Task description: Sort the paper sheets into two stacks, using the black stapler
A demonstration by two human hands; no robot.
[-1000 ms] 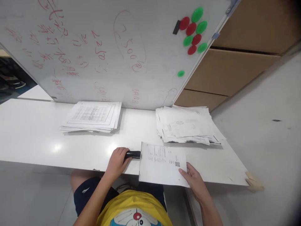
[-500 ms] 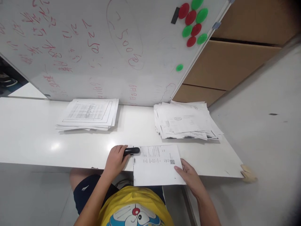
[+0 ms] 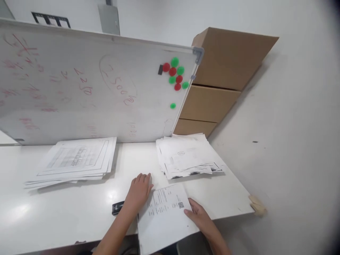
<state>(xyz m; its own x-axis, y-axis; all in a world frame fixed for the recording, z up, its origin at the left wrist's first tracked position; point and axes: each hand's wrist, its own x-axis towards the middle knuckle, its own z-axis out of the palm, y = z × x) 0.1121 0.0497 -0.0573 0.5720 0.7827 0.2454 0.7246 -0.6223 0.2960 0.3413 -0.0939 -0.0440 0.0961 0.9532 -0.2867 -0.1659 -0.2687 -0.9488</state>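
A printed white sheet of paper (image 3: 166,226), with a QR code on its right part, lies tilted over the table's front edge. My right hand (image 3: 198,214) pinches its right edge, thumb on top and fingers beneath. My left hand (image 3: 139,189) is at the sheet's upper left corner, back of the hand up, fingers slightly bent and holding nothing that shows; its fingertips are partly hidden. A black stapler (image 3: 117,208) lies on the table beside my left wrist, partly covered by the forearm.
On the white table (image 3: 87,209) a stack of printed papers (image 3: 77,159) lies at left and a looser paper pile (image 3: 186,156) at right. Behind them stands a whiteboard (image 3: 148,117) with red and green magnets. Stacked cardboard boxes (image 3: 220,63) stand beside the wall.
My left hand has let go of the stapler, which now lies on the table, and has moved to the sheet's upper corner. The sheet has turned slightly. The view has tilted up.
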